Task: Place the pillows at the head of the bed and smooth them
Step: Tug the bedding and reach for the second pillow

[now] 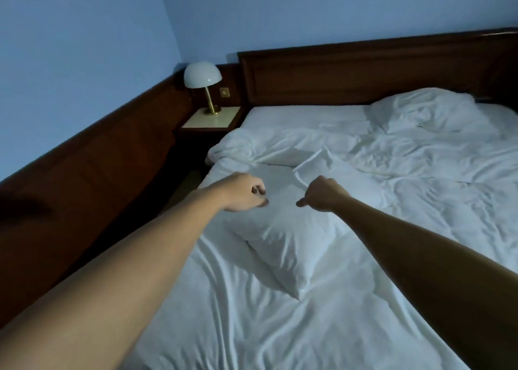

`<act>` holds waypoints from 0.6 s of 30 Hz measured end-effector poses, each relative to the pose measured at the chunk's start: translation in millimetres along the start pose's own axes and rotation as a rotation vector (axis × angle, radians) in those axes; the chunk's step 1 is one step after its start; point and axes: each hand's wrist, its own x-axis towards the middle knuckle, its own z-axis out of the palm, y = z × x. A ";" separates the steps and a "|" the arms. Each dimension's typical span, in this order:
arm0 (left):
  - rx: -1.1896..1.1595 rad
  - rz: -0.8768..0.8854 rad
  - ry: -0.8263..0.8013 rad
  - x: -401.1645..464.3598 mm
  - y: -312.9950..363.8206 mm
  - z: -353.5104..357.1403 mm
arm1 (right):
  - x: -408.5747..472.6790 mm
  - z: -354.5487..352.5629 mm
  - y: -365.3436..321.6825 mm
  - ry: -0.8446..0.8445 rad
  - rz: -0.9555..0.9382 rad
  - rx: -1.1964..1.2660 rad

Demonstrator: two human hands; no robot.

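The near pillow (283,235) lies mid-bed on the rumpled white duvet (406,187), well short of the headboard (350,75), with 1 corner pointing toward the camera. The far pillow (426,109) rests at the head of the bed, right side, touching or just beside the headboard; it is creased and appears unsmoothed.

Judged status: 1 of 2 pillows placed, 0 smoothed. Remaining: move the near pillow to the bare sheet (302,114) at the head, then smooth both.

The left hand (246,193) and right hand (322,196) sit over the near pillow's far end, fingers curled narrow. Whether they pinch fabric cannot be determined; the fingertips face away. Dim light flattens fabric detail.
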 end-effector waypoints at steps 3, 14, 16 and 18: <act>-0.001 0.063 -0.065 65.7 -25.0 2.8 | 33.8 13.2 15.0 -0.041 0.128 0.036; 0.041 0.288 -0.295 285.0 -104.2 94.5 | 150.8 113.6 71.5 0.093 0.560 0.183; 0.043 0.298 -0.338 313.4 -118.3 116.2 | 162.8 137.4 84.1 0.078 0.642 0.193; 0.023 0.286 -0.346 341.1 -128.9 132.9 | 177.1 155.8 95.9 0.102 0.726 0.224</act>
